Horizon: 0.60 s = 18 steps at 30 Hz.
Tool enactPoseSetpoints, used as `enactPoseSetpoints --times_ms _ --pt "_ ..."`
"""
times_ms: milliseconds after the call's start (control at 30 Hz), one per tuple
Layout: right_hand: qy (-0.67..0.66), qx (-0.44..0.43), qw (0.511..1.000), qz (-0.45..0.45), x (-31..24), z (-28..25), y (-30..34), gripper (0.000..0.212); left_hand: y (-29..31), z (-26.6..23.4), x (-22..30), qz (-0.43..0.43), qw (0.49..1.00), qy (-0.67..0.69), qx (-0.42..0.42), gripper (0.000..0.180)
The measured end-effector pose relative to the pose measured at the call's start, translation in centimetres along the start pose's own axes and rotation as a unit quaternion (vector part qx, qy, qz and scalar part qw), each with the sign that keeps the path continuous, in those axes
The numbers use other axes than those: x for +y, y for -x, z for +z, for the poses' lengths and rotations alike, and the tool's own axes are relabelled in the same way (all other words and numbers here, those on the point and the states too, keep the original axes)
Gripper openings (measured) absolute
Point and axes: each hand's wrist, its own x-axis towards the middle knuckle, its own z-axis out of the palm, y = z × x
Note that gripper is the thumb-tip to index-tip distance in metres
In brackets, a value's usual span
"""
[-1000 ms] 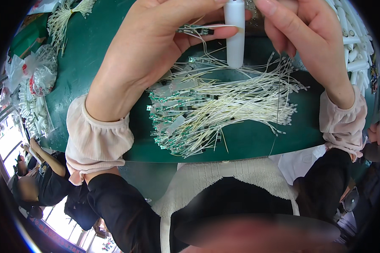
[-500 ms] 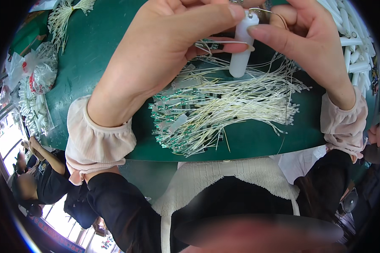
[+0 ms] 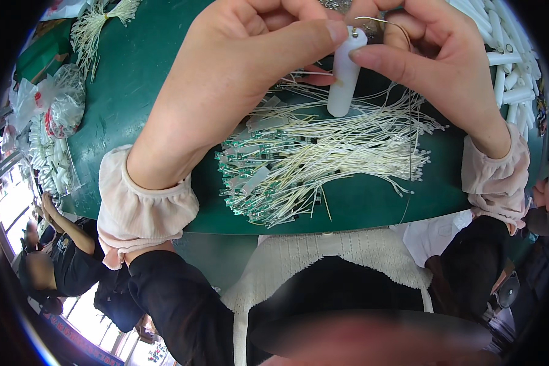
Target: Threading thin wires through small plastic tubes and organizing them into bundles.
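Observation:
At the far side of the table, a white plastic tube [image 3: 344, 91] stands nearly upright between my two hands. My left hand [image 3: 226, 67] is closed, its thumb and fingertips pinching the tube's upper end. My right hand [image 3: 436, 70] presses its thumb against the tube's other side and has a thin, curved wire [image 3: 375, 19] at its fingers. A small metal piece shows at the tube's top. Behind my left fingers, white leads are partly hidden. Below lies a heap of thin white and yellowish wires [image 3: 341, 146] with small green circuit boards [image 3: 250, 204] at their left ends.
White tubes [image 3: 518, 94] are piled at the right edge of the green table [image 3: 128, 91]. A tied wire bundle [image 3: 94, 36] lies at the far left, above a clear plastic bag [image 3: 66, 100] and more white pieces [image 3: 49, 161]. Another person [image 3: 73, 250] sits at left.
Both hands and the tube have shifted slightly left and nearer to me. The wire end that stuck out past my left fingers in front of the tube no longer shows there.

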Motion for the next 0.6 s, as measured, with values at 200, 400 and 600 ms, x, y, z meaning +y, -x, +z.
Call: enactPoseSetpoints --times_ms 200,400,600 --pt "-0.044 -0.012 0.999 0.010 -0.5 0.0 0.0 0.025 -2.3 5.8 6.8 -0.380 0.851 -0.065 0.357 0.008" --pt "-0.019 -0.006 1.000 0.024 -0.7 0.0 0.0 0.026 -5.3 7.5 8.4 -0.363 0.773 -0.464 0.236 0.015" --pt "-0.064 -0.016 0.997 0.046 -1.5 -0.1 -0.1 0.027 -4.2 7.9 8.6 -0.318 0.766 -0.529 0.182 0.017"
